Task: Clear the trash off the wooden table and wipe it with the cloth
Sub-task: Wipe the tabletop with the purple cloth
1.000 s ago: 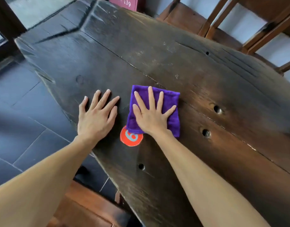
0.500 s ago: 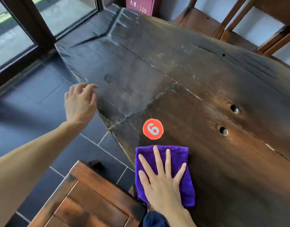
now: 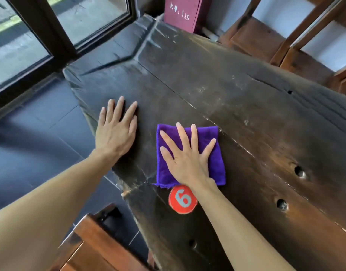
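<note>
We press our right hand [image 3: 187,163] flat on the purple cloth [image 3: 189,153], fingers straight and spread, nothing gripped. The folded cloth lies under that palm on the dark wooden desk [image 3: 246,118], its far edge just past our fingertips. Directly behind the wrist, touching the cloth's near hem, sits a round orange sticker [image 3: 182,199] marked 6. Our left hand [image 3: 116,132] rests open and flat on the bare desk, just to the left of the cloth and apart from it, close to the desk's edge. Beyond both hands stands a maroon box [image 3: 182,13]; wooden chairs [image 3: 285,36] stand far to the right.
</note>
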A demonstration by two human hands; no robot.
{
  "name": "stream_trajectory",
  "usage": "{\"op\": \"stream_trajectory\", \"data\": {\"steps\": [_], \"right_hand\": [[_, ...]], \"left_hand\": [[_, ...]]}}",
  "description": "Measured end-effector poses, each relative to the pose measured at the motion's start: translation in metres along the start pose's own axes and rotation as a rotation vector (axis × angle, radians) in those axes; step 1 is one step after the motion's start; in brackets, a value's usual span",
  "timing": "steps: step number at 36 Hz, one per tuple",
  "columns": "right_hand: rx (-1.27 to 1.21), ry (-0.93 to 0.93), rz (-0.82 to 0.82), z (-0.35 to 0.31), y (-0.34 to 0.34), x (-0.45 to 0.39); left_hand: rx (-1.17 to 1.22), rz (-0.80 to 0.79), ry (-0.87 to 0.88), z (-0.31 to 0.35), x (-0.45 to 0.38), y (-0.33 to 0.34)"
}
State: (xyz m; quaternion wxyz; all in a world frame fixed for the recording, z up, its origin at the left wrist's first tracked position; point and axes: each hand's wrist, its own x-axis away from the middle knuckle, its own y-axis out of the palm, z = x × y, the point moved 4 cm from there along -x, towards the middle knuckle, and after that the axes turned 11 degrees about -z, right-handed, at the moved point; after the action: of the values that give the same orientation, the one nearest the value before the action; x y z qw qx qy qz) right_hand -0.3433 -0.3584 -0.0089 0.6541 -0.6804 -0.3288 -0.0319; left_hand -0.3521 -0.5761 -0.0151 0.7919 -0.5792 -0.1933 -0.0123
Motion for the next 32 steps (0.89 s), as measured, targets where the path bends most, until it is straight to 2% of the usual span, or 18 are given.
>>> {"op": "stream_trajectory", "data": {"steps": [5, 12, 22, 26, 32], "right_hand": [[0.016, -0.071, -0.009, 0.035, -0.042, -0.066], [0.058, -0.055, -0.016, 0.092, -0.087, -0.137], [-0.031, 0.191, -0.020, 0.193, -0.157, -0.215], [-0.052, 0.262, -0.014, 0.220, -0.162, -0.216], [-0.140, 0.473, 0.050, 0.263, -0.164, -0.199]], "left_hand": [[-0.093, 0.019, -0.042, 0.002, 0.000, 0.007], [-0.105, 0.016, -0.040, 0.003, -0.001, 0.005], [-0.128, 0.029, -0.042, 0.002, -0.003, 0.006], [-0.124, 0.020, -0.043, 0.001, -0.004, 0.007], [-0.134, 0.049, -0.031, 0.001, -0.003, 0.006]]}}
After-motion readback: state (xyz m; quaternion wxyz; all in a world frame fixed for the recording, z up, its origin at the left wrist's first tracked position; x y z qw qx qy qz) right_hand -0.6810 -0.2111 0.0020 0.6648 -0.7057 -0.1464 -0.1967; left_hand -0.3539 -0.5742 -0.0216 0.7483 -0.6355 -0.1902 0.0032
